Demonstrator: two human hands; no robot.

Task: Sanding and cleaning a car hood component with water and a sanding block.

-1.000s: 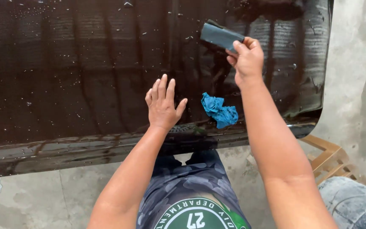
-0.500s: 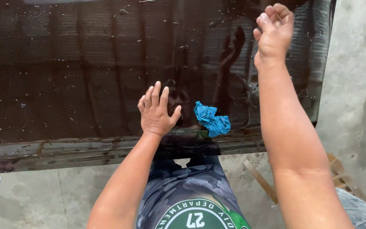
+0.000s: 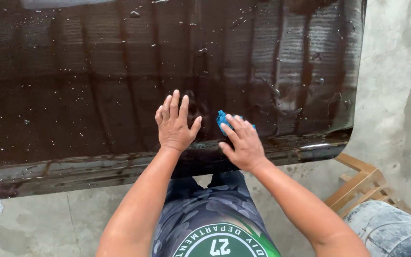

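Head view, looking straight down: a small crumpled blue cloth (image 3: 224, 119) lies on a broad, dark brown glossy panel (image 3: 96, 81), near the panel's front edge and just right of its middle. Only a bunched, wrinkled corner of the cloth shows, bright against the dark surface, since the right hand (image 3: 243, 143) lies over it with fingers spread and laid on the fabric — pressing down on it rather than gripping it in a fist. Just beside it, the left hand (image 3: 174, 124) rests flat on the bare panel, palm down, fingers open and slightly fanned, holding nothing. Wet streaks, beads of water and wavy reflections cover the panel, which looks smooth and lacquered; its near edge curves downward into a rounded, shiny lip, and its right corner is rounded too. Below the panel is a rough grey concrete floor (image 3: 39, 223), mottled and damp in patches. At lower right stands a pale wooden frame of plain slats (image 3: 357, 183), and beside it a grey, scuffed rounded object (image 3: 391, 233) — what it is cannot be told.
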